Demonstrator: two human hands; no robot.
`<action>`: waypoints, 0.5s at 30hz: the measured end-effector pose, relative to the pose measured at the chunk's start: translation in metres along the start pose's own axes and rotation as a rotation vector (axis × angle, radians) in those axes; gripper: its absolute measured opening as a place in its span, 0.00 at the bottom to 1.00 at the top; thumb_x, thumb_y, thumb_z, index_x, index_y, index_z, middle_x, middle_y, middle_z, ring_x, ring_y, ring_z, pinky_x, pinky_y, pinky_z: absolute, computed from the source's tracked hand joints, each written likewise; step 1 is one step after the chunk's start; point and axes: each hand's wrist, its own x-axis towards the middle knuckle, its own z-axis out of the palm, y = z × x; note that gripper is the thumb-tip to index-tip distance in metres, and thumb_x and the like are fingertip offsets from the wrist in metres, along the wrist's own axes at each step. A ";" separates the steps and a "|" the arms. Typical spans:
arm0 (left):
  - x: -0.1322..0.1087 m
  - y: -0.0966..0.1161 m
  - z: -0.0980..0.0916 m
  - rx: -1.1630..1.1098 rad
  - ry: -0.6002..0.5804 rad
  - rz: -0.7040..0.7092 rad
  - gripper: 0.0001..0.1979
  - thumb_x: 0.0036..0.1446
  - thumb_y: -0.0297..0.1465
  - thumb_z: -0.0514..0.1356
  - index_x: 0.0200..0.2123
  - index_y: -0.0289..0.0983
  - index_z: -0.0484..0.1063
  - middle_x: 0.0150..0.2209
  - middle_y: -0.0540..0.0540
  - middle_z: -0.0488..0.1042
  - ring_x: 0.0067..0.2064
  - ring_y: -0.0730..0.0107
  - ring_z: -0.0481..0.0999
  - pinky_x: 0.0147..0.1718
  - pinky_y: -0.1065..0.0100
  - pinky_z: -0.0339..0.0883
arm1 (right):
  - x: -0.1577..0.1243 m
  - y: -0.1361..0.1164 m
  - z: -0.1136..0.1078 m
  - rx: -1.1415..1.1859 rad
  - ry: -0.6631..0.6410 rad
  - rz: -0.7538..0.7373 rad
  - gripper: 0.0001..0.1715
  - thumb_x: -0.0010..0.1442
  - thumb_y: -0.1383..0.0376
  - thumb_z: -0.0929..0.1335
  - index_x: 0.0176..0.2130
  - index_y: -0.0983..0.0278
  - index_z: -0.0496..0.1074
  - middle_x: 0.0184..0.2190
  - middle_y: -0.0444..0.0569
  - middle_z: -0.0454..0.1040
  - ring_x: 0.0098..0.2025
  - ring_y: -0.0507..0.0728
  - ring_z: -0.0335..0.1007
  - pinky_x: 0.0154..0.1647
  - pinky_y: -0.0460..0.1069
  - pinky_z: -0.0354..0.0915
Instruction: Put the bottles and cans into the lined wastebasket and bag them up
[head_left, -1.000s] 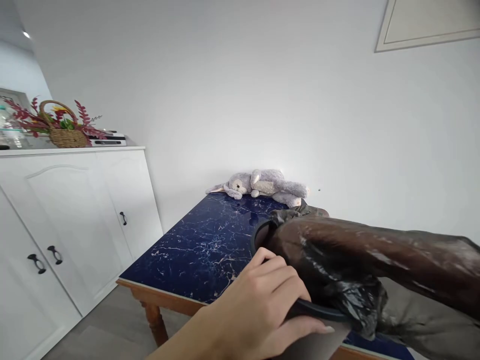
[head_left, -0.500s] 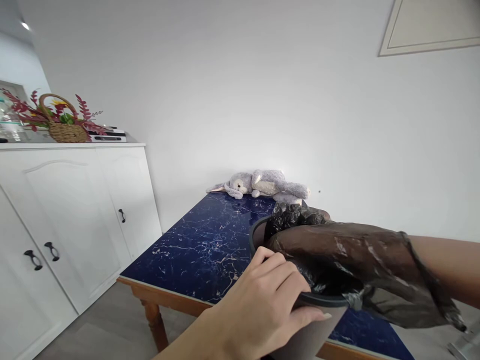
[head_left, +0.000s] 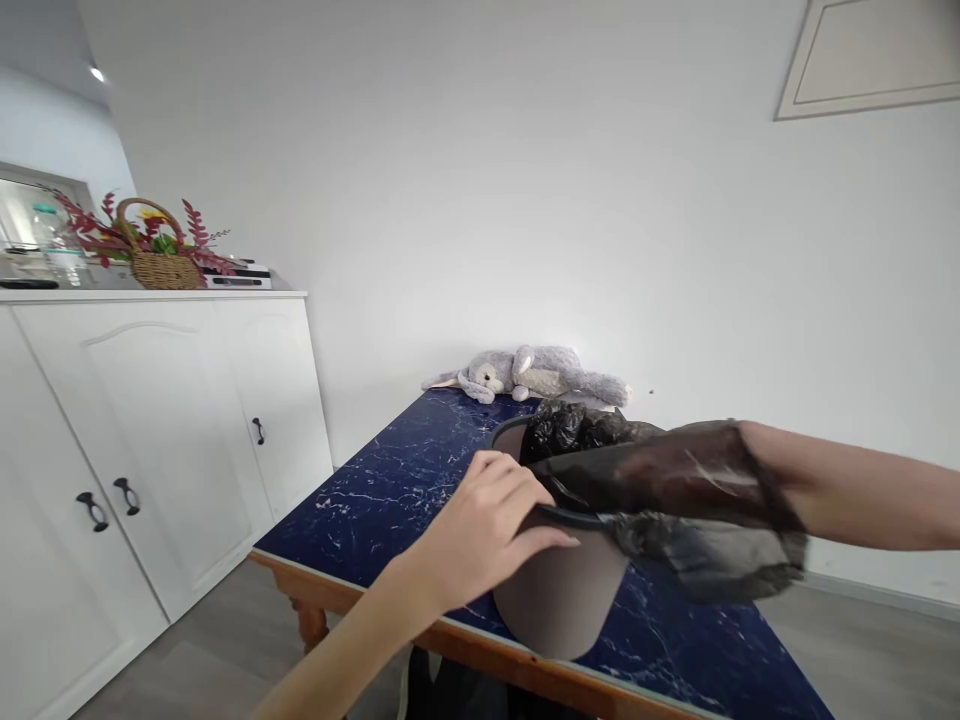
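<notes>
A grey trash can [head_left: 559,590] stands near the front edge of the blue marbled table [head_left: 405,480], tilted slightly in view. My left hand [head_left: 487,525] grips its dark rim, fingers over the edge and thumb along the outer wall. A thin black garbage bag [head_left: 675,475] lines part of the can, bunched at the far rim and hanging loosely over the right side. My right forearm [head_left: 847,480] reaches into the bag, showing faintly through the plastic. Bag and can hide my right hand's fingers.
A grey plush rabbit [head_left: 540,372] lies at the table's far end against the wall. At left, a white cabinet [head_left: 172,420] bears a flower basket [head_left: 165,268], a clear bottle [head_left: 60,245] and a white box [head_left: 240,278].
The can appears farther left and more of its body shows. My right arm reaches in less deeply, with more bare forearm outside the bag. My left hand keeps its grip on the rim.
</notes>
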 end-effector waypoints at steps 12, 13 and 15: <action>0.041 0.025 -0.014 0.149 0.274 0.415 0.25 0.61 0.20 0.57 0.59 0.43 0.64 0.54 0.46 0.81 0.61 0.61 0.75 0.63 0.53 0.64 | 0.038 -0.022 0.021 0.418 -0.354 0.001 0.25 0.73 0.52 0.67 0.65 0.53 0.75 0.51 0.50 0.84 0.52 0.65 0.84 0.51 0.58 0.82; 0.044 0.026 -0.013 0.190 0.215 0.450 0.23 0.61 0.20 0.57 0.58 0.43 0.66 0.50 0.48 0.82 0.58 0.62 0.77 0.63 0.54 0.64 | 0.043 -0.022 0.023 0.405 -0.367 0.000 0.23 0.73 0.53 0.67 0.61 0.54 0.78 0.49 0.50 0.85 0.50 0.64 0.84 0.48 0.57 0.82; 0.046 0.023 -0.011 0.285 0.127 0.474 0.18 0.63 0.20 0.55 0.53 0.41 0.71 0.39 0.51 0.82 0.46 0.65 0.80 0.61 0.55 0.65 | 0.054 -0.017 0.027 0.307 -0.342 0.003 0.20 0.74 0.53 0.65 0.55 0.56 0.80 0.46 0.49 0.85 0.47 0.62 0.84 0.47 0.56 0.81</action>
